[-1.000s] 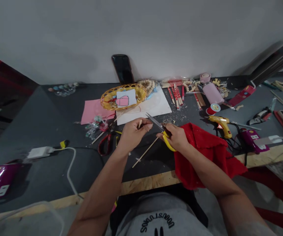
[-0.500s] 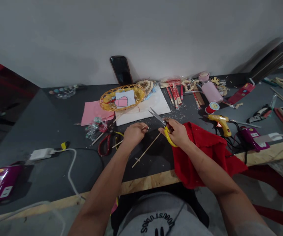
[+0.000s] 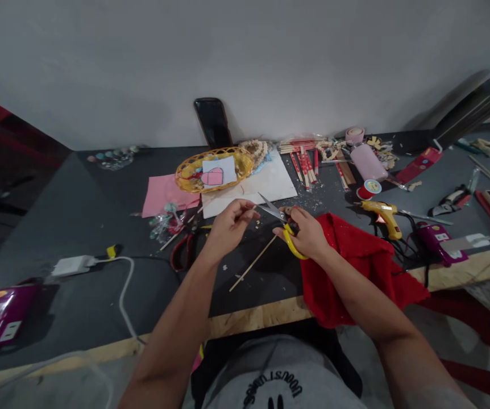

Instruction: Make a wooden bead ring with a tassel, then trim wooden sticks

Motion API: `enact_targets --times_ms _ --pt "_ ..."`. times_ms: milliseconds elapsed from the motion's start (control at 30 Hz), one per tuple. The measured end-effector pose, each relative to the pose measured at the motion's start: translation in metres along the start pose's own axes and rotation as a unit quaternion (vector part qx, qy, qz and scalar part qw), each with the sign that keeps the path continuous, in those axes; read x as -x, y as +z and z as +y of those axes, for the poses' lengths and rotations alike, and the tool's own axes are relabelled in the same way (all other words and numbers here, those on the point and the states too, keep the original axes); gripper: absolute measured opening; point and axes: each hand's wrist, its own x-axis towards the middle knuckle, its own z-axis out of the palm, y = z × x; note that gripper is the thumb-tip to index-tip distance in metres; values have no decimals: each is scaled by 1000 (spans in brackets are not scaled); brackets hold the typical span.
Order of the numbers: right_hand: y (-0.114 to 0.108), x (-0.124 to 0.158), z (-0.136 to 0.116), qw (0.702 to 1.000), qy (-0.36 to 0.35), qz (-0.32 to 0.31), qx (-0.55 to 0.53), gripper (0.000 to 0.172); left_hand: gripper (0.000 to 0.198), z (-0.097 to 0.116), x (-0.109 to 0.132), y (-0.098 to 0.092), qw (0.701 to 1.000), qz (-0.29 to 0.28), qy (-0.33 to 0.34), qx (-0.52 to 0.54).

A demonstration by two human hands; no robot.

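Observation:
My right hand (image 3: 303, 228) is closed round yellow-handled scissors (image 3: 291, 243), whose blades are parted and point up and left. Beside the blades, my left hand (image 3: 231, 226) pinches a thin wooden stick, mostly hidden by the fingers. A second, longer wooden stick (image 3: 253, 263) slants across the dark table below the scissors, its upper end near my right fingers. Under my right wrist and forearm lies a red cloth (image 3: 343, 267), hanging over the table edge. To the left of my left hand rests another pair of scissors with red handles (image 3: 181, 253).
Behind my hands are a white board (image 3: 266, 190), a yellow basket (image 3: 181, 180) and a leaning phone (image 3: 213, 122). On the right lie a yellow glue gun (image 3: 383, 215), red thread spool (image 3: 368, 190) and pink bottle (image 3: 368, 162). A white charger (image 3: 73, 265) sits left.
My left hand has turned and risen slightly, bringing its fingertips to the scissor blades. The blades have opened wider. The long stick on the table stays in place.

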Motion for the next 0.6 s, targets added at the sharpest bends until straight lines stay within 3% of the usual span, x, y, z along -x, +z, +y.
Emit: enact_targets --times_ms 200,600 --pt "-1 1 -4 998 -34 -28 42 54 25 17 11 7 999 5 32 -1" --pt "-3 3 -11 998 -34 -43 37 58 25 12 13 14 998 -4 48 35"
